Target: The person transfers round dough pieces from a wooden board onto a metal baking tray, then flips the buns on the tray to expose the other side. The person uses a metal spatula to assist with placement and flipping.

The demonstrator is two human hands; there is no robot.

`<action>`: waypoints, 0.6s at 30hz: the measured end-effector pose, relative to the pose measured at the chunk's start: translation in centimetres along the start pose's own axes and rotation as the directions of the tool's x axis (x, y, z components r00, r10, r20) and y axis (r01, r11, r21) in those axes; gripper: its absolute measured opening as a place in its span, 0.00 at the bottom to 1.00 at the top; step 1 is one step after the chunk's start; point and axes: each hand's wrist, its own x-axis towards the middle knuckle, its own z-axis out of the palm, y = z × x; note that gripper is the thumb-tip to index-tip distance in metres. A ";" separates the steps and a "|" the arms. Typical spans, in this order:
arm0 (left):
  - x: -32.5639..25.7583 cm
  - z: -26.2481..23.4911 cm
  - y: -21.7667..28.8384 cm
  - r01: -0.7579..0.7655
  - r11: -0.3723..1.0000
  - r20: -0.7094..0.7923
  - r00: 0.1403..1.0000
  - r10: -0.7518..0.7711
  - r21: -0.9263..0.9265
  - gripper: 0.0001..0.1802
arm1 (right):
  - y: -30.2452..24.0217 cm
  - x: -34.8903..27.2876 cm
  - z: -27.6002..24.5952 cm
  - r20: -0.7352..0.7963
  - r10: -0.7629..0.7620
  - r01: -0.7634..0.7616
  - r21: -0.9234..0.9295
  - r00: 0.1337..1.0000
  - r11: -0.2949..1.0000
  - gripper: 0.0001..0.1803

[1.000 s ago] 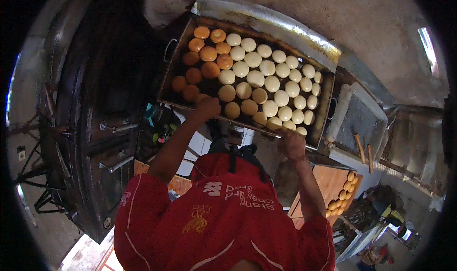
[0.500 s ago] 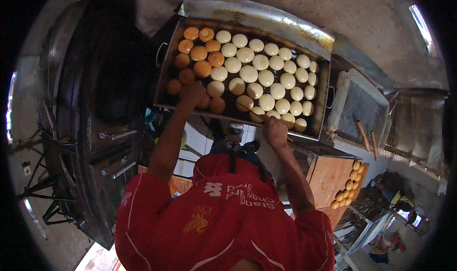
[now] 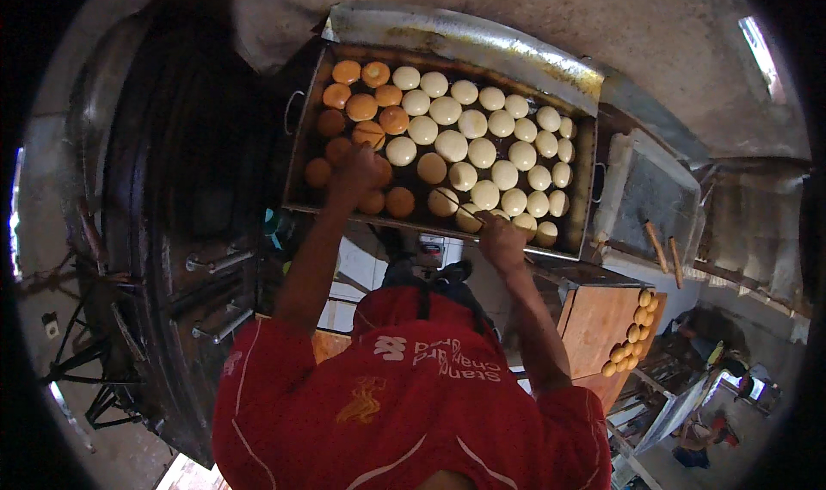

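Holding a big rectangular metal baking tray (image 3: 297, 159) by its near rim, I have both hands up in front of me. My left hand (image 3: 354, 170) reaches over the tray's near left edge, fingers curled among the darker orange-brown buns (image 3: 361, 107); whether it pinches the rim or rests on a bun I cannot tell. My right hand (image 3: 501, 239) is clamped on the tray's near edge toward its right end, just below the pale, smooth, round dough balls (image 3: 482, 152) packed in tight rows. Left of the tray stands a dark, curved oven door (image 3: 185, 232) with metal bar handles. Right of the tray and lower sits a wooden board (image 3: 594, 326) edged with small yellow buns (image 3: 632, 331).
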 end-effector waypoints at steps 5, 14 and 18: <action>1.5 3.7 -2.2 0.086 0.996 0.098 0.991 -0.086 0.009 0.13 | -4.0 1.5 -3.0 0.108 0.076 -0.082 0.048 0.991 0.995 0.19; -2.3 -3.4 -1.3 -0.011 0.907 0.094 0.994 0.056 -0.420 0.15 | -1.0 2.9 -6.8 -0.151 0.221 -0.193 0.178 0.964 0.965 0.23; 4.9 -3.4 3.7 -0.044 0.982 0.010 0.999 0.047 -0.184 0.16 | 1.6 6.3 -6.4 -0.221 0.338 -0.292 0.215 0.915 0.932 0.22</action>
